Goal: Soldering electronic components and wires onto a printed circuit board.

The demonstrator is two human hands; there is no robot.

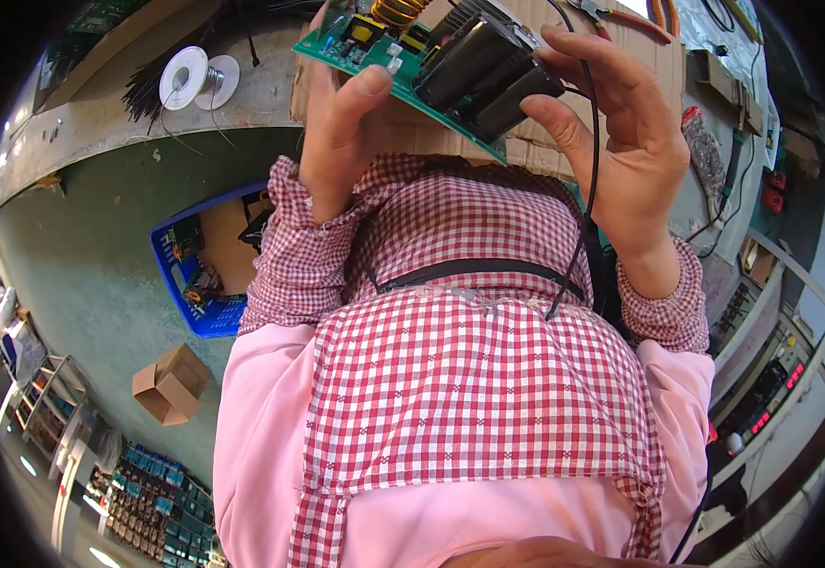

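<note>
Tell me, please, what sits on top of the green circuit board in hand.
The green circuit board carries large black cylinders, a copper-coloured coil and smaller parts; the cylinders hide the surface beneath them.

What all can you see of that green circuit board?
The green circuit board carries glossy black cylinders, a copper-coloured coil, a yellow component and smaller parts. It is tilted above cardboard, component side showing, near edge slanting down rightward, far part out of frame. The left hand touches its near edge; the right hand seems to touch the cylinders' ends.
</note>
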